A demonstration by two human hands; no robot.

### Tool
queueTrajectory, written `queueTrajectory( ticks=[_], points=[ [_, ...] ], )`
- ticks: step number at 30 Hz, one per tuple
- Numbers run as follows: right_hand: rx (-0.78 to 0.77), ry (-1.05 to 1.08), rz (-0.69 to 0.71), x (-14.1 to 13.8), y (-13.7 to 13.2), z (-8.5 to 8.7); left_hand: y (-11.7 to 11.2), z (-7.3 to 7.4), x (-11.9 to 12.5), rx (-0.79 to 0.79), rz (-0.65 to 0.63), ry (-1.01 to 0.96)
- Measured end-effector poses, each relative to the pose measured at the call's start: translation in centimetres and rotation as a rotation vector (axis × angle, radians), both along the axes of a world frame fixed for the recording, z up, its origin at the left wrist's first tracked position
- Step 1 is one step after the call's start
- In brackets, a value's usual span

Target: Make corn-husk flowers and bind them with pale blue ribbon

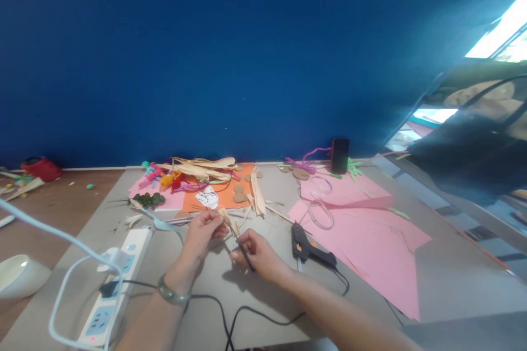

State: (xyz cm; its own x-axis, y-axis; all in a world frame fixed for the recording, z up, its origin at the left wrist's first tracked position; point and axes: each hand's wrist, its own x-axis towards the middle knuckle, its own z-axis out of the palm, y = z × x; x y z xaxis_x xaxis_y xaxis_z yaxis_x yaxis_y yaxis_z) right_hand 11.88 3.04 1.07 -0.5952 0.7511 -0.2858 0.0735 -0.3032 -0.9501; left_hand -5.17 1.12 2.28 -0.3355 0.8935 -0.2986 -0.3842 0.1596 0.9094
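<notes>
My left hand (201, 236) is closed in a pinch on a pale dried-leaf strip (228, 221) just above the grey table (444, 279). My right hand (257, 255) is closed around a thin black stick (246, 256) whose tip meets the strip. The two hands sit close together near the table's middle. A bracelet circles my left wrist. A black glue gun (307, 245) lies just right of my right hand, its cable running toward me.
A white power strip (117, 285) with pale blue cables lies at left. Pink paper sheets (362, 236), an orange sheet (224, 194), dried leaves (201, 167), pipe cleaners, cardboard discs and a dark phone (340, 156) fill the back. A white bowl (18, 275) sits far left. A blue wall stands behind.
</notes>
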Motion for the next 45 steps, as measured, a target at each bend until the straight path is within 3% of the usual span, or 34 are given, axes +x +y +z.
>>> queueTrajectory(
  ticks=[9, 20, 38, 45],
  points=[
    [-0.005, 0.004, 0.013, -0.1, 0.0, 0.2, 0.1, -0.2, 0.2, 0.019, 0.031, 0.014],
    [0.059, -0.031, 0.023, 0.0, 0.2, -1.0, -0.1, 0.0, 0.2, 0.004, 0.007, 0.026],
    [0.017, -0.032, 0.033, 0.1, 0.2, 0.4, 0.1, 0.5, 0.4, -0.018, 0.036, 0.014],
    [0.017, -0.035, 0.023, 0.1, 0.2, 0.1, 0.1, 0.6, 0.3, -0.020, 0.015, 0.014]
  ],
)
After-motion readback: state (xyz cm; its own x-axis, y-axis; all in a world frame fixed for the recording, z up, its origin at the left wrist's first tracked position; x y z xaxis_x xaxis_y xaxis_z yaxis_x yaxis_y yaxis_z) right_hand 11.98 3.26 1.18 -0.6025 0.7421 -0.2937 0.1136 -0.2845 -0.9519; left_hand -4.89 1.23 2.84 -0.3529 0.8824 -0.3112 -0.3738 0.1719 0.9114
